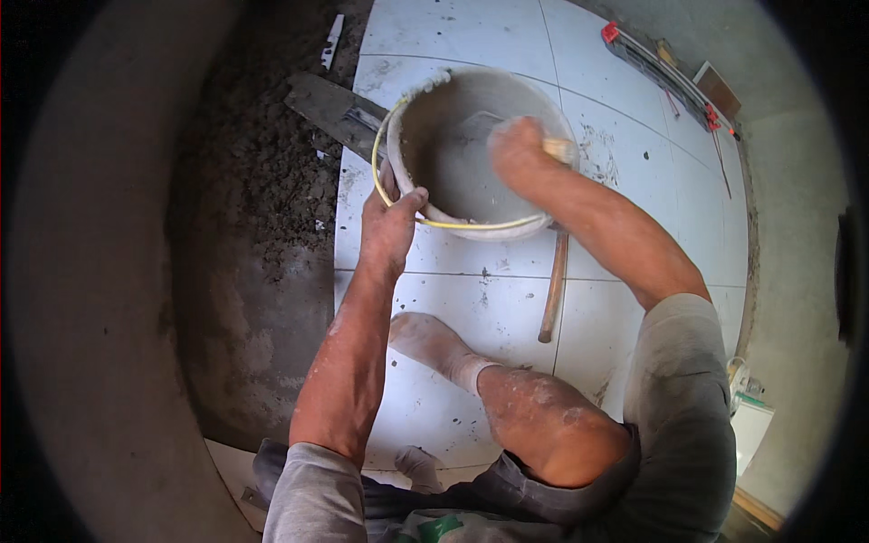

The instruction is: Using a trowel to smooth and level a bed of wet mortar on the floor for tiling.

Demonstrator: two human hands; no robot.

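A round bucket (419,195) with a mortar-caked rim and a yellow wire handle stands on the white tiles, with grey cement mix (466,176) inside. At its near left side my left hand (391,217) is closed on the rim, thumb on top and fingers partly hidden behind the wall. Over the right half of the bucket my right hand (519,154), slightly blurred, is closed round a tool with a pale handle (558,148). The tool's working end is hidden, so its kind does not show.
White floor tiles (507,308) end at rough mortar (281,181) on the left. A board (330,109) lies across that edge. Beside the bucket lies a wooden tool handle (553,294). A tile cutter (665,80) rests by the far right wall. My foot (430,339) is near the bucket.
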